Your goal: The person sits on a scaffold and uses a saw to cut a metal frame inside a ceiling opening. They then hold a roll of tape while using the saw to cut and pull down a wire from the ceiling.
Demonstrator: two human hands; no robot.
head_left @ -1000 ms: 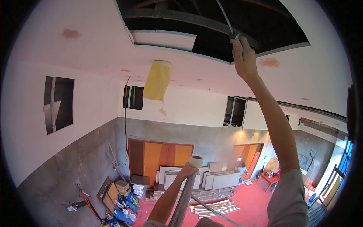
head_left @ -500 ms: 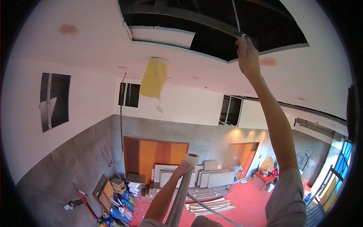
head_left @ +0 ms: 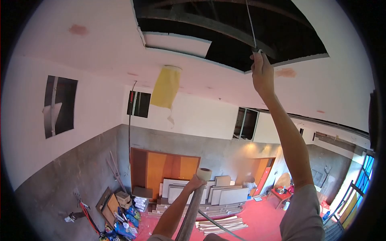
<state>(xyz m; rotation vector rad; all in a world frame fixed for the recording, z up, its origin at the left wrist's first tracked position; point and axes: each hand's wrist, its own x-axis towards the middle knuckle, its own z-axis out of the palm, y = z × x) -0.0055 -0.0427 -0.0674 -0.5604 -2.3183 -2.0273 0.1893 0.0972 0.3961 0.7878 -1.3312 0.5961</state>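
Note:
Raised to the large ceiling opening, my right hand point(head_left: 263, 72) pinches the lower end of a thin pale cable or rod point(head_left: 251, 25) that hangs from the dark space. A small whitish bit shows between those fingertips, too small to name. Lower down, my left hand point(head_left: 195, 183) is closed at the top of a long grey-brown pole point(head_left: 189, 217), with a roll of whitish tape point(head_left: 204, 174) in its grasp. The roll sits right above the pole's end. Part of the left hand's grip is hidden behind its back.
A yellow sheet point(head_left: 165, 86) hangs from the ceiling. Below are stacked panels point(head_left: 232, 196), pale strips point(head_left: 221, 225) on the red floor, and bags and boxes point(head_left: 126, 219) by the left wall. A blurred person point(head_left: 250, 185) is near the far doorway.
The view has tilted up slightly, so the opening and room sit a little differently. My right hand appears lower in the picture, still at the cable's end; the left hand keeps its grip.

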